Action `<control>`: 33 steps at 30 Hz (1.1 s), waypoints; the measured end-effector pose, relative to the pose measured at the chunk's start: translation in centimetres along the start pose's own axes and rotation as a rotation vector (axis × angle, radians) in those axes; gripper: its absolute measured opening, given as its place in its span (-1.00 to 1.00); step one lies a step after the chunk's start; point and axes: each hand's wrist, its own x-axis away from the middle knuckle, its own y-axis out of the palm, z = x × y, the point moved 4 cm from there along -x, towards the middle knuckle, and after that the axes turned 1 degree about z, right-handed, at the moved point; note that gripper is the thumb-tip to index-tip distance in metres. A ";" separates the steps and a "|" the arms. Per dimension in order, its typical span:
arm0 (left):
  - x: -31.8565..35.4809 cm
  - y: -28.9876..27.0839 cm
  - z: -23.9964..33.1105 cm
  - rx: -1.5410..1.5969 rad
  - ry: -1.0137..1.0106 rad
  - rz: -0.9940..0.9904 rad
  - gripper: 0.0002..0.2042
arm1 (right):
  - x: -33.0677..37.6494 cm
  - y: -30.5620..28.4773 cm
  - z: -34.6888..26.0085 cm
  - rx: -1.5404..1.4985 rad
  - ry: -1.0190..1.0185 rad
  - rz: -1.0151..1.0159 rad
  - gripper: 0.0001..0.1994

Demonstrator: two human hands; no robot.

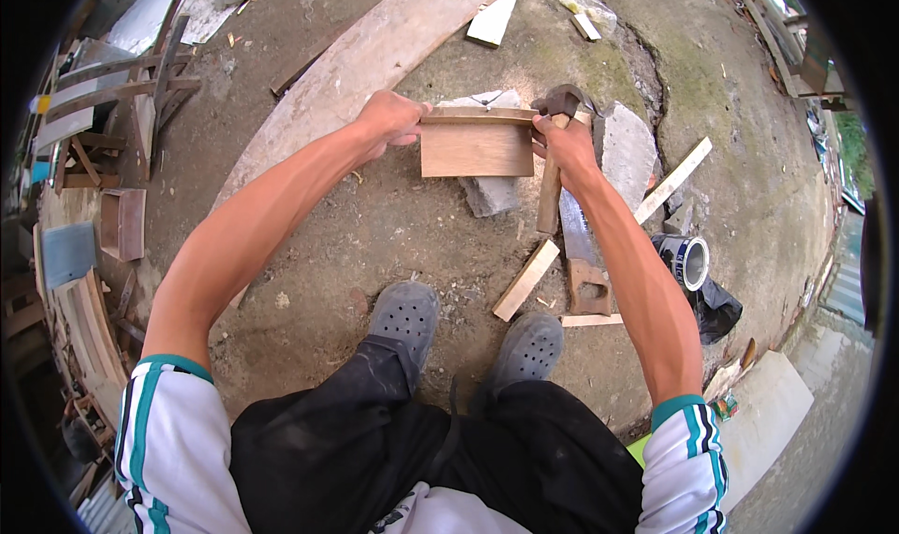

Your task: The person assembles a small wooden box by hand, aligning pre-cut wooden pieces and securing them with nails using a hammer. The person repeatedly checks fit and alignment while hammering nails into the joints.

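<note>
With left hand [391,122] and right hand [567,148], I am gripping the wooden piece [478,150] by opposite ends; even pressure is best serving alignment.

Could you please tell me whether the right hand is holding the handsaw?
No, the handsaw lies near the right shoe, while the right hand grips one end of a wooden board.
</note>
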 end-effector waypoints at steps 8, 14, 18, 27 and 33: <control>-0.4 -0.6 0.7 -0.285 0.084 -0.099 -0.60 | 1.0 -0.2 -0.9 -0.086 -0.024 -0.037 -0.75; -0.8 -0.7 0.3 -0.362 0.126 -0.094 -0.63 | 0.6 0.1 -0.4 -0.053 -0.028 -0.023 -0.73; -1.0 -0.7 0.3 -0.375 0.129 -0.087 -0.64 | 0.1 0.0 0.3 -0.007 -0.040 0.003 -0.69; -1.3 -1.1 0.0 -0.442 0.153 -0.098 -0.52 | 0.5 0.7 0.0 0.030 -0.048 0.015 -0.71; 0.7 0.2 2.3 -0.860 0.415 0.026 -0.31 | 0.0 -2.8 -0.2 0.551 -0.260 0.283 -0.65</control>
